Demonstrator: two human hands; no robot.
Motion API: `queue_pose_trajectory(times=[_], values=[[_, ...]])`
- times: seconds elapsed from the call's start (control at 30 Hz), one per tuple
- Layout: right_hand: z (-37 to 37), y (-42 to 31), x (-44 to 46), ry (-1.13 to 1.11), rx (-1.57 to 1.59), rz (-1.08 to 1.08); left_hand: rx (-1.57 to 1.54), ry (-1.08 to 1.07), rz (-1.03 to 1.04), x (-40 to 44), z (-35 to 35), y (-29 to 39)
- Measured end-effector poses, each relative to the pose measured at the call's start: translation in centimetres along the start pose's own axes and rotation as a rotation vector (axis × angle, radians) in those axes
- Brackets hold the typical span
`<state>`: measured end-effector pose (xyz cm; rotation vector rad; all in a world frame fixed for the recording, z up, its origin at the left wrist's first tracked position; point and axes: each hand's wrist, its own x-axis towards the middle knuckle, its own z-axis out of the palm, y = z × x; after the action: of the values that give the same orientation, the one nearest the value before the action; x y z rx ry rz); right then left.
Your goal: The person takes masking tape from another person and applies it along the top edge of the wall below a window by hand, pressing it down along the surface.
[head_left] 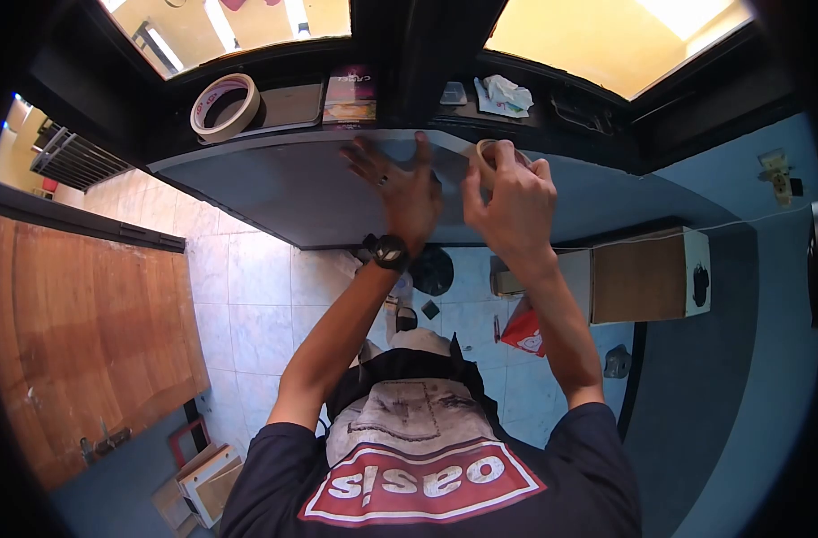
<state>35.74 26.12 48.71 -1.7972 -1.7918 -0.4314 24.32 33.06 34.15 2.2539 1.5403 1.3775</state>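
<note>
My left hand (409,199) lies with spread fingers against the grey wall (292,188) just under the window ledge, its fingertips by the upper edge. A ring and a black wristwatch (391,253) are on that arm. To its right, my right hand (518,199) grips a small roll of masking tape (483,154) close to the wall. A pale strip (283,140), which looks like tape, runs along the wall's top edge from the left toward the roll. Part of the roll is hidden behind my fingers.
On the ledge are a larger tape roll (249,115), a flat phone-like object (292,106), a dark printed pack (350,94) and crumpled paper (506,97). A cardboard box (637,278) and a red bag (522,334) sit below right. A wooden door (86,332) is at left.
</note>
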Motion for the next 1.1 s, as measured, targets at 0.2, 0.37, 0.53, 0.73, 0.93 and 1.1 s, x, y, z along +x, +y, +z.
queue_pose_trajectory(times=[0.2,0.37,0.53,0.73,0.93,1.1], values=[[-0.7,1.5,-0.2,-0.083,0.099,-0.052,0.001,-0.058,-0.047,0.2,-0.2,2.1],[0.6,3.1,-0.8,-0.107,0.191,-0.116,0.031,-0.027,-0.005,-0.4,0.3,1.2],[0.9,2.6,-0.8,-0.088,0.106,-0.095,0.056,-0.011,0.031,-0.4,0.0,0.7],[0.1,0.6,0.2,-0.033,0.087,0.056,-0.134,0.104,0.022,-0.7,-0.2,0.4],[-0.1,-0.9,0.9,-0.191,-0.120,0.115,-0.065,0.085,0.013,-0.7,-0.5,0.4],[-1.1,-2.2,2.8,-0.368,-0.096,0.262,-0.070,0.052,0.031,-0.6,-1.1,0.0]])
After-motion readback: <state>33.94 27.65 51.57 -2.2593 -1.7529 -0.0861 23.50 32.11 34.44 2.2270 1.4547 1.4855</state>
